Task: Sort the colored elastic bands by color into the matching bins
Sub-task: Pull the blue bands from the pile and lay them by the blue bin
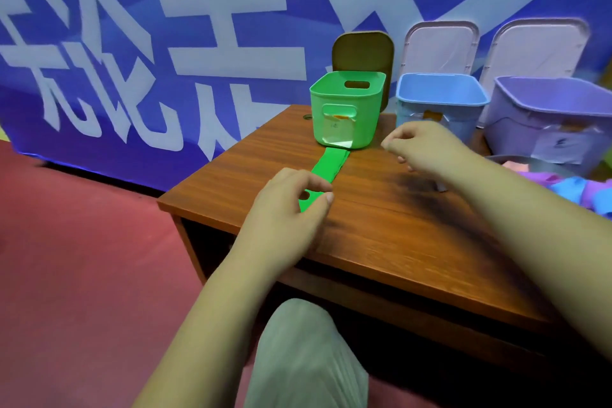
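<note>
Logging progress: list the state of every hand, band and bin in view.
Green band: flat on table, not yet binned.
Left hand: pinches its near end.
Right hand: fingers curled, holding nothing.
Green bin: open.
Blue bin: open.
Purple bin: open.
Band pile: unsorted.

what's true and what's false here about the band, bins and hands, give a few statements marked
The left hand pinches the green band. True.
The green band lies inside the green bin. False: it lies on the table, in front of it.
The blue bin stands between the green bin and the purple bin. True.
The right hand rests on the purple bin. False: it is over the table, near the green bin.
</note>
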Demonstrator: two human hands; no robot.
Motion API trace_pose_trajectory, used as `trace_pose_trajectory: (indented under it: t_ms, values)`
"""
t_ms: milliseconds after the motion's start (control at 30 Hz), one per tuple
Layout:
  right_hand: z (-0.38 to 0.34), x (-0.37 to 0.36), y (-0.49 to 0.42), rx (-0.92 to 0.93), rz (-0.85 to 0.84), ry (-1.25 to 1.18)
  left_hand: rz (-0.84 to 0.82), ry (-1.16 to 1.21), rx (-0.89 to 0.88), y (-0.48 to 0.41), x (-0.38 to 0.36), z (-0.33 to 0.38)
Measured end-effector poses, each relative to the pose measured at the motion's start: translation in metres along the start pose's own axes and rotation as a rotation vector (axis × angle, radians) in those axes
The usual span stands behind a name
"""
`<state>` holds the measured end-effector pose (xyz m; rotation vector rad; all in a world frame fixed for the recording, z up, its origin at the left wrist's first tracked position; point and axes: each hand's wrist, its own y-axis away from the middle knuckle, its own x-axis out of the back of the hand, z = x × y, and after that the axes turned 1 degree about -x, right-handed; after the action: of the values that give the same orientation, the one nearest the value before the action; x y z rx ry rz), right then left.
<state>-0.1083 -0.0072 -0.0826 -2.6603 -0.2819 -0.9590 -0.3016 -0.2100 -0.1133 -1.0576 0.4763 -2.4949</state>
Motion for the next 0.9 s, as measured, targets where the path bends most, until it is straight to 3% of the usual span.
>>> trace_pose_trajectory:
  t_ms: [233, 433, 633, 900]
  values:
    - [0.059, 0.126, 0.059, 0.011, 0.186, 0.192, -0.268, 0.173, -0.213, -0.047, -0.098, 0.097]
    - [0.147, 0.199, 0.095, -0.049, 0.359, 0.227, -0.377, 0.088, -0.348, -0.089, -0.188, 0.167]
    - [0.21, 0.206, 0.124, 0.028, 0.558, 0.254, -0.453, 0.06, -0.473, -0.114, -0.257, 0.203]
    - [0.23, 0.213, 0.118, 0.017, 0.499, 0.16, -0.653, 0.218, -0.36, -0.103, -0.301, 0.191]
